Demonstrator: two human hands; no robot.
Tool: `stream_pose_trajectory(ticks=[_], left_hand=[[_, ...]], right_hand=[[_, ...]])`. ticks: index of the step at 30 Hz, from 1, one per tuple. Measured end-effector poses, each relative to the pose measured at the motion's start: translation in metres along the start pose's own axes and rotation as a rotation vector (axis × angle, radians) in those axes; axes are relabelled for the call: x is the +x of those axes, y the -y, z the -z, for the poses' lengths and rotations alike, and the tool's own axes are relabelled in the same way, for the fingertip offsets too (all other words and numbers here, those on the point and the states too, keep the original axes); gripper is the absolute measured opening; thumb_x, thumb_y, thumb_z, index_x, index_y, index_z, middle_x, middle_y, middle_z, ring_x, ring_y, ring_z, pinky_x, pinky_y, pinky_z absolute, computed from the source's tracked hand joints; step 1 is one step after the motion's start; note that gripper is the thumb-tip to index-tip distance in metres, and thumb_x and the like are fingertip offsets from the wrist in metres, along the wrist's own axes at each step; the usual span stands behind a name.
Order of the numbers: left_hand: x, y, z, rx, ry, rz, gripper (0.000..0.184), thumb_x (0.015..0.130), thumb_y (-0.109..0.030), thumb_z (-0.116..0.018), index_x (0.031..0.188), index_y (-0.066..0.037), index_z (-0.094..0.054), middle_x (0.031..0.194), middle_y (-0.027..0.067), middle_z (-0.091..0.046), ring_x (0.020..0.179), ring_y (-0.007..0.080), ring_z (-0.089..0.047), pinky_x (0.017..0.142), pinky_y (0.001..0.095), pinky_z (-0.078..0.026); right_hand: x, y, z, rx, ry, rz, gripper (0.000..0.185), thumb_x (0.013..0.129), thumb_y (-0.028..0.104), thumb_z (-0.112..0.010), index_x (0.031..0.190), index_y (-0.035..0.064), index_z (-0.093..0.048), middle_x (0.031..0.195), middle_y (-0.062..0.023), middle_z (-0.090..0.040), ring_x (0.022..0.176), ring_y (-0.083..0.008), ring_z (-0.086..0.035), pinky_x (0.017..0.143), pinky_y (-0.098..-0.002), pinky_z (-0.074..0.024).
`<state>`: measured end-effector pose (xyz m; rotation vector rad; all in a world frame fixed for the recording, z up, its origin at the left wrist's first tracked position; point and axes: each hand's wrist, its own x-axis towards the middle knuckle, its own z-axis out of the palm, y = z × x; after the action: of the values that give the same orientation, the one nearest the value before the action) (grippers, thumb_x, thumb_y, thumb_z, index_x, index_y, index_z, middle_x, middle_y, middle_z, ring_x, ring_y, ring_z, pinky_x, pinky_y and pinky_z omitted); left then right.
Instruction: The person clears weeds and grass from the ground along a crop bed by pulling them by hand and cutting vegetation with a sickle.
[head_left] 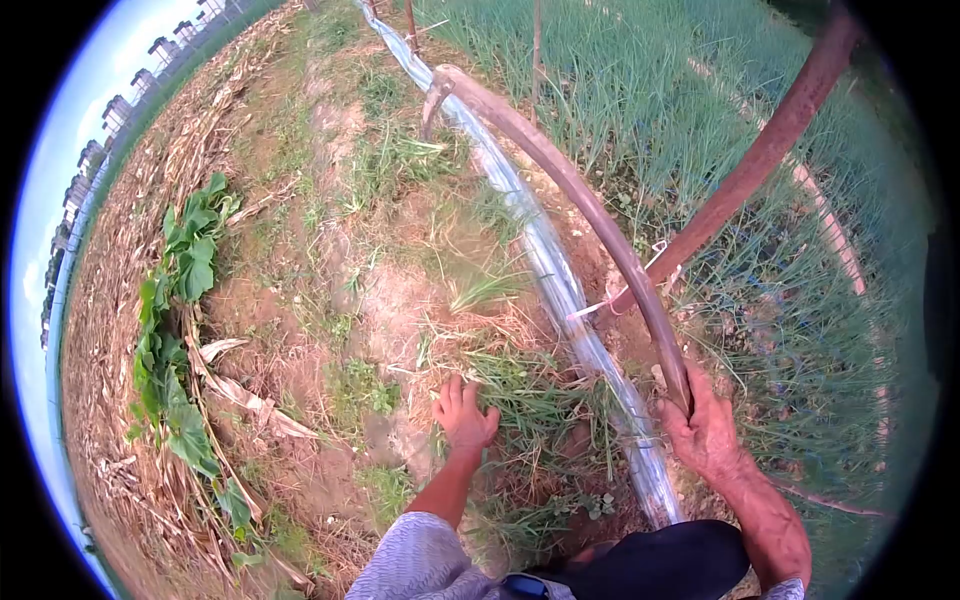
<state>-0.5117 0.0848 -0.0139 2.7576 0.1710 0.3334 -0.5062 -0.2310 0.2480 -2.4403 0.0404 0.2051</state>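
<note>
My right hand is wrapped round the lower end of a long wooden handle, which belongs to a hoe. Its narrow metal head, seen from the side, points down over the weedy ground beyond. My left hand is stretched low over the soil, palm down and fingers apart, holding nothing that shows. Beside it lies a heap of loose green grass. Dry, straw-coloured grass is just ahead of the fingers; whether they touch it I cannot tell.
A strip of shiny plastic film runs lengthwise, right of the bare path. A thick wooden pole slants at right, tied low with white string. Thin green crops fill the right side. A broad-leaved vine and dry stalks lie left.
</note>
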Motion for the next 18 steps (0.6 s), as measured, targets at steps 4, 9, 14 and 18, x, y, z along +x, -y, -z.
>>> stream_pose_trajectory(ticks=[4, 9, 14, 18], left_hand=[[-0.003, -0.001, -0.004, 0.056, 0.007, -0.019, 0.055, 0.066, -0.031, -0.064, 0.117, -0.012, -0.055, 0.14, 0.017, -0.042, 0.13, 0.0328, -0.035, 0.103, 0.051, -0.023], [-0.005, 0.001, -0.014, 0.165, 0.087, 0.028, 0.059, 0.071, -0.03, -0.063, 0.125, -0.012, -0.048, 0.144, 0.0166, -0.037, 0.134, 0.0331, -0.029, 0.106, 0.0523, -0.02], [0.007, -0.026, 0.01, 0.21, 0.338, 0.2, 0.047, 0.077, -0.027, -0.062, 0.122, -0.016, -0.052, 0.133, 0.0138, -0.046, 0.126, 0.0319, -0.039, 0.101, 0.0528, -0.029], [-0.016, -0.034, 0.02, 0.255, 0.464, -0.272, 0.037, 0.077, -0.013, -0.057, 0.113, -0.018, -0.056, 0.115, 0.0081, -0.055, 0.109, 0.0296, -0.05, 0.087, 0.0503, -0.037]], right_hand=[[-0.061, -0.034, 0.026, 0.021, -0.153, 0.103, 0.05, 0.083, 0.018, -0.067, 0.125, 0.0017, -0.046, 0.077, -0.0232, -0.063, 0.07, -0.0341, -0.066, 0.065, -0.0376, -0.0527], [-0.117, -0.039, 0.041, 0.131, 0.019, -0.172, 0.03, 0.08, 0.017, -0.068, 0.104, 0.0005, -0.06, 0.076, -0.0223, -0.063, 0.071, -0.0342, -0.066, 0.066, -0.0385, -0.0518], [-0.15, -0.046, 0.058, 0.147, -0.07, -0.163, 0.022, 0.076, 0.01, -0.06, 0.095, -0.0003, -0.059, 0.065, -0.0205, -0.057, 0.059, -0.0268, -0.061, 0.061, -0.0374, -0.0491], [-0.198, -0.081, 0.074, 0.265, -0.163, -0.198, 0.02, 0.073, 0.01, -0.061, 0.09, -0.0003, -0.056, 0.062, -0.0123, -0.053, 0.056, -0.0192, -0.053, 0.06, -0.0338, -0.0477]])
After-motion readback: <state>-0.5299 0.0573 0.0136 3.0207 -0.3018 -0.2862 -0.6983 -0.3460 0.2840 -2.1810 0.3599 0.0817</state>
